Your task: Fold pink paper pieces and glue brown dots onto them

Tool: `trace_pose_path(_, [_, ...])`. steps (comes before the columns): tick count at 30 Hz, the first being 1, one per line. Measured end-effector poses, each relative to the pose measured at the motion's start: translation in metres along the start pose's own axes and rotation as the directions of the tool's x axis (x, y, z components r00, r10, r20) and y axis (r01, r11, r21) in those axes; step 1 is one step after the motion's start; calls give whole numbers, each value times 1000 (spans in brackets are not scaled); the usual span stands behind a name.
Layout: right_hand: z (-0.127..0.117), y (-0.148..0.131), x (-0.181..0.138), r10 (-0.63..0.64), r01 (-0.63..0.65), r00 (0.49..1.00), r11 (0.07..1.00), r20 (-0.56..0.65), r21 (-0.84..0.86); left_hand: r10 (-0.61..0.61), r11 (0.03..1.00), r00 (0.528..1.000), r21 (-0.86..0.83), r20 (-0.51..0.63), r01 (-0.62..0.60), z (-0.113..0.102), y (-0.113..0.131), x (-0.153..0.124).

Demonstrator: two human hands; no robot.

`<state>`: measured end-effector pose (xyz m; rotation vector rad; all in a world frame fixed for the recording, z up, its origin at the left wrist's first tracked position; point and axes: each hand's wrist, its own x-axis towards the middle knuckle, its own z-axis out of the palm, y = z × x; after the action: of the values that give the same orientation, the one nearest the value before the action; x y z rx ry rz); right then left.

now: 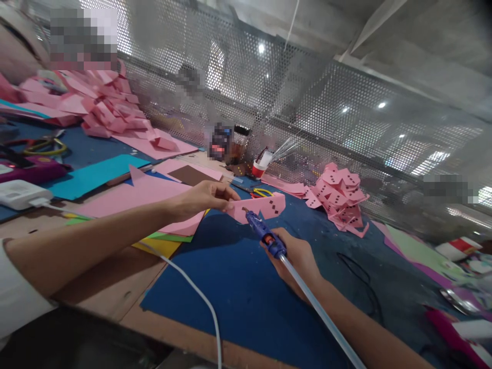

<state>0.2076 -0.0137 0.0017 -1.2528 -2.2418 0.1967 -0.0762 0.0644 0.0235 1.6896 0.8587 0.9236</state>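
Observation:
Between the thumb and fingers of my left hand (pixel 209 199) is a folded pink paper strip (pixel 255 206) with small dark diamond shapes near its right end. My right hand (pixel 298 259) is wrapped round a blue glue gun (pixel 265 234), whose nozzle points up and left at the strip, close to its lower left part. Whether the tip touches the paper I cannot tell. A long clear glue stick (pixel 319 310) sticks out of the back of the gun. Both hands are above a blue sheet (pixel 238 292) on the table.
Pink strips are heaped at the left (pixel 107 102), and a smaller pile with dark diamonds (pixel 338 195) lies right. Yellow-handled scissors (pixel 263 192) lie behind my hands. A white cable (pixel 203 297) crosses the front. A red and white cup (pixel 260 168) stands by the perforated metal screen (pixel 307 107).

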Motion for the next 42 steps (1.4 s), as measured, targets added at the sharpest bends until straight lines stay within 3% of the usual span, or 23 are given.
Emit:
trace_pose_path(36, [-2,0,0,-10,10,1000,999,7,-52,-49,999,999,-16,-5,49,4,6,-1])
trace_pose_path(42, [-4,-4,0,-34,35,998,999,55,-21,-19,1000,1000,-10,15,19,2,1,0])
